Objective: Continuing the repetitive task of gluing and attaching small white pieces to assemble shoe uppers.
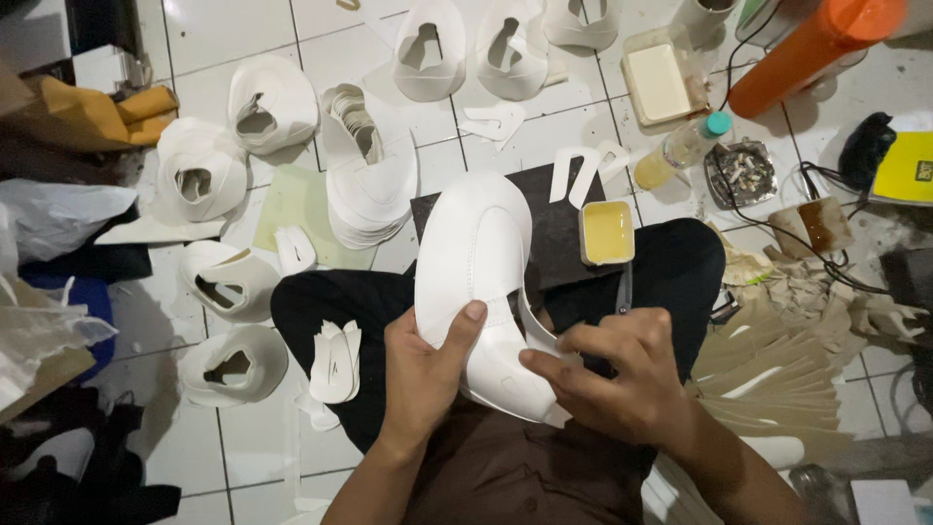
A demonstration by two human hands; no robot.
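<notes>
My left hand (pixel 423 374) grips a white shoe upper piece (pixel 476 262) from below, thumb pressed on its top face. My right hand (pixel 612 374) pinches the piece's lower right edge, where a narrow white strip (pixel 539 335) curves off. A dark brush handle (pixel 623 289) sticks up from between the right hand's fingers. The piece lies over my lap, above a black board (pixel 564 219). A small tub of yellow glue (pixel 606 232) stands on that board.
Stacks of white shoe uppers (pixel 369 180) and single uppers (pixel 233 365) lie on the white tiled floor to the left and ahead. An orange cylinder (pixel 812 49), a bottle (pixel 685 146), an ashtray (pixel 741 173) and cables sit to the right. Beige cut pieces (pixel 777 360) are piled beside my right leg.
</notes>
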